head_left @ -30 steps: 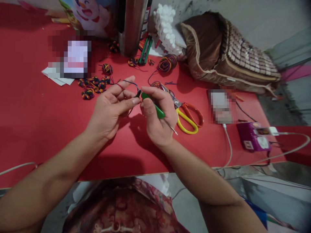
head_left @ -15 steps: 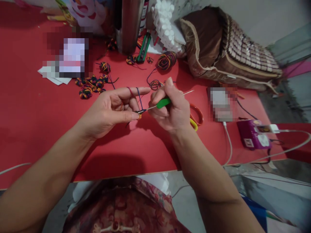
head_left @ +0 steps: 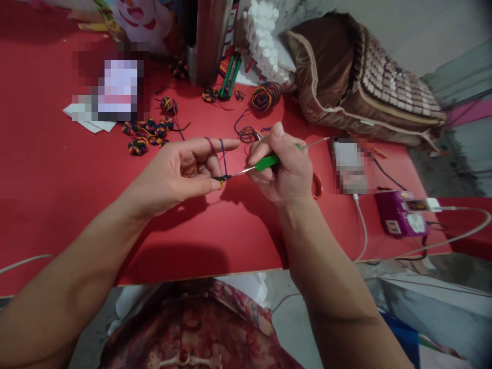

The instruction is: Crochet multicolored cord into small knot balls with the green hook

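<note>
Just above the red table (head_left: 57,174), the left hand (head_left: 179,174) pinches a small crocheted piece (head_left: 220,178) between thumb and middle finger, with yarn (head_left: 222,154) looped over its outstretched index finger. To its right, the right hand (head_left: 286,171) is closed round the green-handled crochet hook (head_left: 268,162), whose tip meets that piece.

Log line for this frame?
left hand: pinches crochet piece, yarn over index | right hand: grips hook, tip at crochet piece | table: scissors, skein
</note>
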The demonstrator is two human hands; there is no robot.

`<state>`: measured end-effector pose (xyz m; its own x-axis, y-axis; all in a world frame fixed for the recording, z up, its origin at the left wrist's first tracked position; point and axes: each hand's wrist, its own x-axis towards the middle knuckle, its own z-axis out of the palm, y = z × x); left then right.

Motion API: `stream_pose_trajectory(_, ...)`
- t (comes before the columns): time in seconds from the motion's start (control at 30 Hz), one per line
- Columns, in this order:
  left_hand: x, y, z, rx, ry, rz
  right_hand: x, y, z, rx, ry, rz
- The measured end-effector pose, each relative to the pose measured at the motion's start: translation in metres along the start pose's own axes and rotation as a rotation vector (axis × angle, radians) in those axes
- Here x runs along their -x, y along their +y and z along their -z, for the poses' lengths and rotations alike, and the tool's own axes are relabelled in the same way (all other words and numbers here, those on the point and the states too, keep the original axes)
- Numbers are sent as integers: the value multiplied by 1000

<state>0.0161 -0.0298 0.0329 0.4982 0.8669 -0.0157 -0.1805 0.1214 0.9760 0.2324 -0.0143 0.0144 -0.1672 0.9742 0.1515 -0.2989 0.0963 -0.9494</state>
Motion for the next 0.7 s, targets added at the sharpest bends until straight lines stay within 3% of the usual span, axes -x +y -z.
stream_pose_trajectory(0.2, 2, 0, -2, -89, 21, 59, 4, -1, -5, 72, 47, 68)
stream_pose_trajectory(0.57, 0, -2, -4, -110, 127, -48, 6, 1, -4, 199, 105, 78)
stream_pose_trajectory(0.7, 0, -3, -4, -176, 154, -22, 6, 2, -5, 173, 101, 107)
